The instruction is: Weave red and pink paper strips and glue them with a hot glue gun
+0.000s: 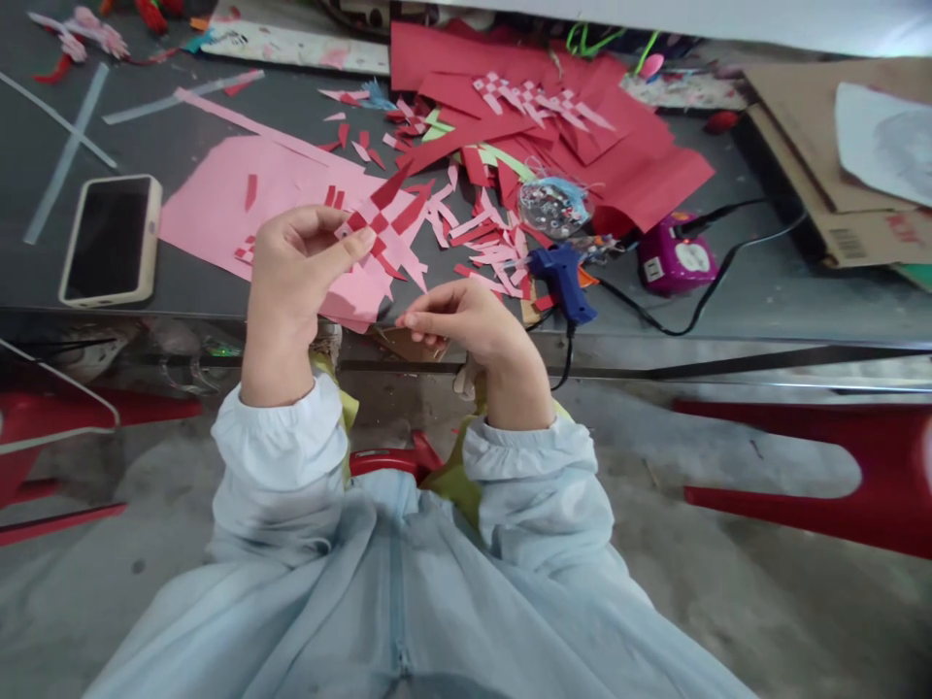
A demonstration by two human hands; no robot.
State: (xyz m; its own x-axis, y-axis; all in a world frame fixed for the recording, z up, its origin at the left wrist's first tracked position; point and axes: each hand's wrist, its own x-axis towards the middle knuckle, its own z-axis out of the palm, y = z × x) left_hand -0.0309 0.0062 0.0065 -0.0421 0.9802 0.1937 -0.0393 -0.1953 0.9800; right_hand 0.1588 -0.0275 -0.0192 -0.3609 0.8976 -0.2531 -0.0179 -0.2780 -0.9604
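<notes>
Pinched between the thumb and fingers of my left hand (302,262) is a woven paper piece (382,221) in red and pink checks, its pointed strip ends sticking out. My right hand (470,320) is just below and to the right of it, thumb and fingertips pressed together near the table edge. Whether something small sits in that pinch I cannot make out. Under the left hand lie pink paper sheets (218,189). Cut paper scraps (491,238) in pink and red are heaped beyond the right hand.
A blue glue gun (564,280) with a cord lies right of the scraps, near a purple box (674,254). Red paper sheets (648,160) carry several finished woven pieces (535,99). A phone (111,241) lies at left, cardboard (801,146) at right. Red stools (815,466) flank me.
</notes>
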